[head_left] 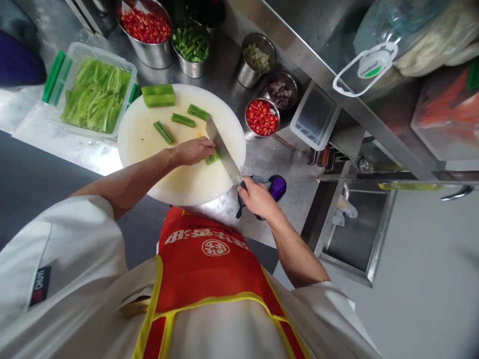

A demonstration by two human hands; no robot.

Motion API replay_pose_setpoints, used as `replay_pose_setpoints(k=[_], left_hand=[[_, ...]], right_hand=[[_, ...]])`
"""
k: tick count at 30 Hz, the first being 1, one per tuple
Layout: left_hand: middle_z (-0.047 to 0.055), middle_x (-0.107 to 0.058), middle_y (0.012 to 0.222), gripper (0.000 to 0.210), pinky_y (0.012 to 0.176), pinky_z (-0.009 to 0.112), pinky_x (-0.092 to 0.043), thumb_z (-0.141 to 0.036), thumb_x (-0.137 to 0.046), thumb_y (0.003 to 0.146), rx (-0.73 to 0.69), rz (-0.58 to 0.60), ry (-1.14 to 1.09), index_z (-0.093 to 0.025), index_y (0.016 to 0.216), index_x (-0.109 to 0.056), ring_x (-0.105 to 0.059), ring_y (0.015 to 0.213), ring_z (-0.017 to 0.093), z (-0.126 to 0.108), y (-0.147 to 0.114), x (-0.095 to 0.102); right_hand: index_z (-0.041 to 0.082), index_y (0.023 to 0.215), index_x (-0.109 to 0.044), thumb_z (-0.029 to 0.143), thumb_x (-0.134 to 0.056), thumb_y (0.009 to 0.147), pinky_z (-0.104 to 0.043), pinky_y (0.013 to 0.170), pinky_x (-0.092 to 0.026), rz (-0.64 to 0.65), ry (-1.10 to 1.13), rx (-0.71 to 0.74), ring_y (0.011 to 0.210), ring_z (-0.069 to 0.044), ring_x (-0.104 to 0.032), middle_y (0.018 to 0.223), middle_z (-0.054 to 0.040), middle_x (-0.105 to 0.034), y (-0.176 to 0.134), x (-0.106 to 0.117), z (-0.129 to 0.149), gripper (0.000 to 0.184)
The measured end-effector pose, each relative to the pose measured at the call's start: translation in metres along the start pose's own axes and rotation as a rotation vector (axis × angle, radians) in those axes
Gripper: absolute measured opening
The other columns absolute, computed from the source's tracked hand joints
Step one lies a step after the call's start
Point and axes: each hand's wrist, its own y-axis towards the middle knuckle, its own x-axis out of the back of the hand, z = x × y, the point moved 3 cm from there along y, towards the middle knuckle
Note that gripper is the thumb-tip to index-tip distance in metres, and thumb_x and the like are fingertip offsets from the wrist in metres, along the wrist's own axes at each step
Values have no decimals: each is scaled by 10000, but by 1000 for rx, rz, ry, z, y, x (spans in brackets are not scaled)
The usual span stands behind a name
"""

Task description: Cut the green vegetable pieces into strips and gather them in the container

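Observation:
My right hand [258, 197] is closed round the dark handle of a cleaver [223, 153], whose broad blade stands over the right part of a round white cutting board [179, 187]. My left hand [196, 151] has its fingers bent together against a green stalk piece [212, 158] beside the blade; the fingers partly hide it. Nearby on the board lie cut celery-like sticks: one stick [163, 132] at the left, a middle stick [183, 119] and another [198, 111] by the blade tip. A wider light green block [158, 95] rests at the board's upper left edge.
Left of the board stands a clear container [129, 75] of green slices. Behind are metal pots of chopped red chillies [145, 26] and green pieces [191, 44]. More small pots and a lidded box [315, 115] stand right. A dark-purple object [277, 188] lies by my right hand; a sink [368, 259] lies beyond.

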Motion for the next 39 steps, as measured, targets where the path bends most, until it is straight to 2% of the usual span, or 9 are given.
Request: replay_pose_setpoints(k=[5, 9, 19, 25, 29, 39], left_hand=[[120, -704, 1090, 315, 976, 351, -467, -208, -430, 978, -29, 11, 44, -175, 1038, -737, -635, 1064, 231, -7, 2, 5], [120, -708, 1040, 329, 948, 380, -464, -242, -404, 1012, -42, 15, 114, -182, 925, -715, -640, 1022, 236, -12, 2, 8], [106, -725, 1102, 274, 971, 367, -457, -265, -479, 995, -18, 19, -17, -214, 1011, -747, -647, 1054, 227, 1, -7, 3], [104, -716, 1118, 267, 977, 371, -469, -270, -485, 989, 9, 17, -24, -221, 1034, -744, -646, 1038, 230, 2, -8, 1], [114, -712, 1119, 285, 977, 366, -482, -280, -474, 1002, 9, 8, -3, -205, 1028, -748, -643, 1029, 227, -1, -9, 2], [118, -709, 1117, 335, 989, 365, -493, -314, -437, 1036, 48, -22, -23, -204, 1043, -753, -646, 1055, 228, -4, -11, 1]], right_hand=[[167, 1140, -561, 289, -399, 1033, -317, 722, -381, 15, -2, -36, 891, -299, -722, 901, -125, -768, 1, -10, 1, 229], [157, 1156, -561, 289, -397, 1032, -316, 727, -393, 23, -15, -43, 912, -304, -725, 923, -138, -772, 8, -17, 2, 244], [162, 1164, -580, 302, -385, 1048, -314, 742, -385, 30, -24, -19, 934, -297, -725, 973, -141, -781, -4, 4, 11, 266], [158, 1169, -570, 276, -385, 1044, -314, 719, -369, 62, -38, -43, 922, -295, -726, 979, -146, -782, -1, -4, 12, 253], [167, 1162, -569, 294, -382, 1048, -314, 725, -367, 30, -23, -4, 929, -295, -727, 981, -139, -783, -2, -2, 13, 253], [169, 1149, -577, 283, -389, 1040, -312, 719, -375, 41, -13, -39, 926, -296, -724, 963, -137, -780, -4, -5, 17, 245]])
